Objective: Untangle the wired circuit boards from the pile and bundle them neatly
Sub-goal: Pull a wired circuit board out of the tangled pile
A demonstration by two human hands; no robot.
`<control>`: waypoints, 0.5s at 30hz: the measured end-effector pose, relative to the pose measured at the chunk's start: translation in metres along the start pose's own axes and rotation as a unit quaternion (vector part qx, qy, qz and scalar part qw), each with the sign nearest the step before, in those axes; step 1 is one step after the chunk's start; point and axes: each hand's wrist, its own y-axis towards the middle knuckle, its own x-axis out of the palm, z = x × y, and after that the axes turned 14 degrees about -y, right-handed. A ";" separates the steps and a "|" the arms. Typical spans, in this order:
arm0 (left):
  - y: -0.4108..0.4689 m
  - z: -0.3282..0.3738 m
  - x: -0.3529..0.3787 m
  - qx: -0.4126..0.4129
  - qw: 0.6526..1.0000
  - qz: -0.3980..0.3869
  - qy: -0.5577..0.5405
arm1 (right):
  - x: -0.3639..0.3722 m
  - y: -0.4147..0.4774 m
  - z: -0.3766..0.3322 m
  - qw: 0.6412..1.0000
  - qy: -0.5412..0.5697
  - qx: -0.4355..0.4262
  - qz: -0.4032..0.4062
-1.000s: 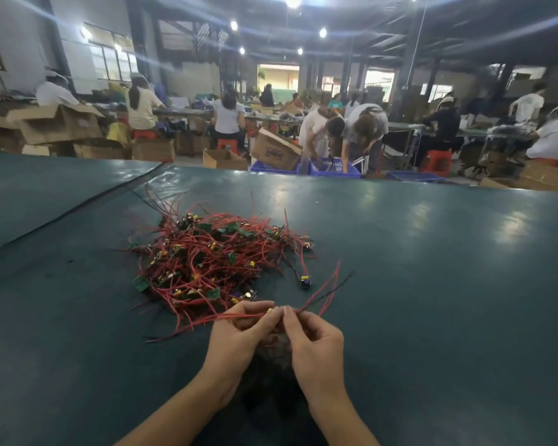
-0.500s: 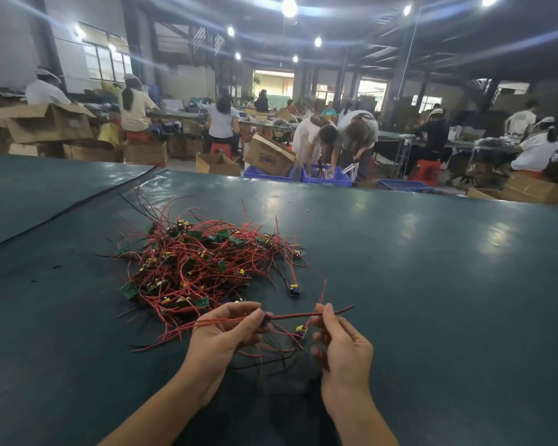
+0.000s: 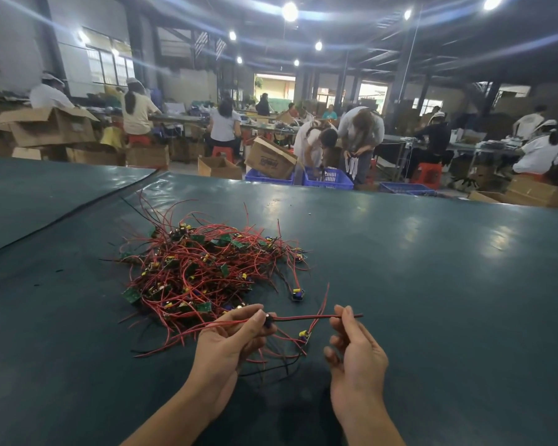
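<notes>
Left hand point(image 3: 229, 344) and right hand point(image 3: 356, 354), joined a second ago, now stand apart, each pinching one red wire lead point(image 3: 303, 318) drawn straight between them (likely freed); the pile point(image 3: 203, 268) lies just beyond.

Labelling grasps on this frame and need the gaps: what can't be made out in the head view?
Head view only:
- Identity of the small dark part at the left hand's fingertips: fingers partly cover it.
- Exact contact of the right hand on the red and black wires: its own fingers overlap there.
- Board count in the pile: tangled wires cover them.
- Markings on the small circuit board below the wires: too small.
- Extent of the table: cut off by frame edges.
</notes>
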 end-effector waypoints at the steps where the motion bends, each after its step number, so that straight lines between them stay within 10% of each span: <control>1: 0.000 0.001 0.001 -0.002 1.000 0.003 -0.005 | 0.000 0.000 0.000 1.000 -0.002 -0.001 -0.002; 15: 0.002 0.006 -0.002 0.007 0.998 0.008 -0.056 | -0.006 0.003 -0.004 1.000 0.016 -0.003 -0.021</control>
